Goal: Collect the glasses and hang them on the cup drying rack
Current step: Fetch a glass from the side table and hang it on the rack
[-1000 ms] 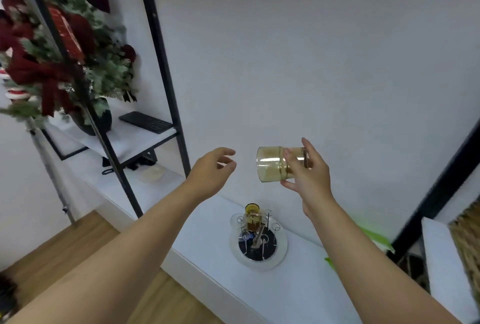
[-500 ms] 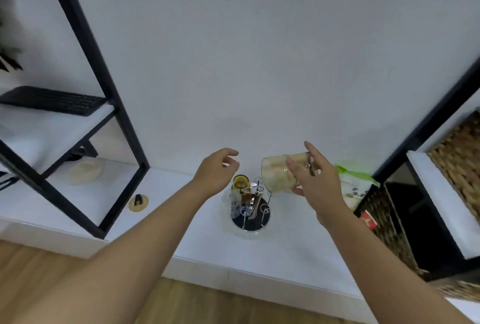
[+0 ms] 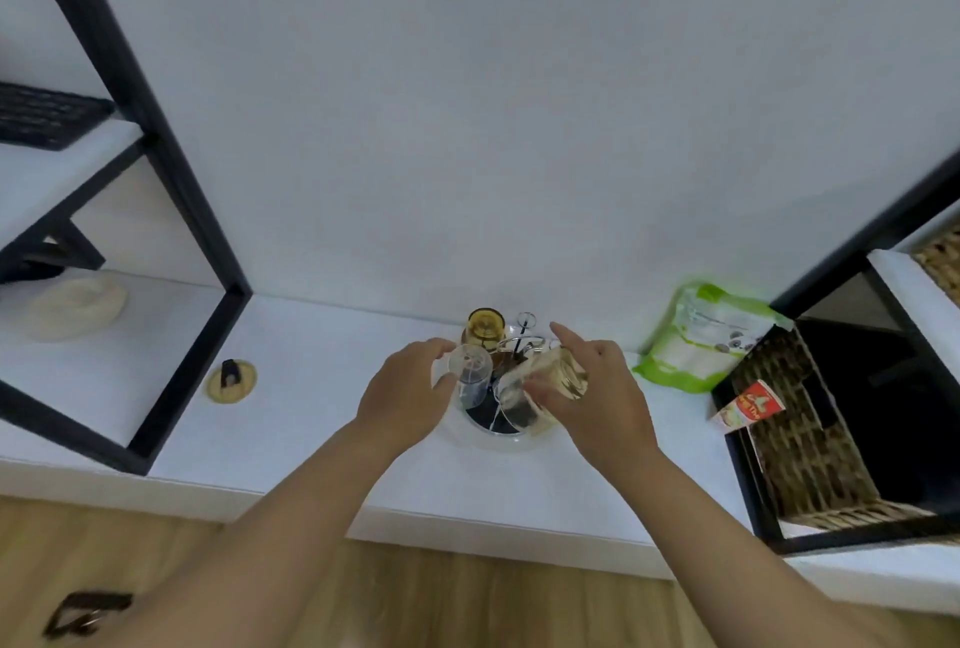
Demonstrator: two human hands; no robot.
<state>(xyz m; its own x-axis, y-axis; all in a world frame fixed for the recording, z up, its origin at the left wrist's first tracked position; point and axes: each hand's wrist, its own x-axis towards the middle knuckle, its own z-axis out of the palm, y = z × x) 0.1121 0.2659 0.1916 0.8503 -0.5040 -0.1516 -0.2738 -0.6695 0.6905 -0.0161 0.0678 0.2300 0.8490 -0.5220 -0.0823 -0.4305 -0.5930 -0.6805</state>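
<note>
Right hand [image 3: 597,398] clamps the pale amber glass [image 3: 545,379], tilted mouth-down over the cup drying rack [image 3: 498,426], left hand [image 3: 410,395] loosely spread beside the rack's clear glass [image 3: 470,372]; a misjudged prong likely clinks neighbours or tips the rack.

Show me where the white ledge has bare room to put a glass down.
Bare ledge lies between the round yellow lid and the drying rack, also in front of the green bag. The rack is crowded by both hands and glasses.
</note>
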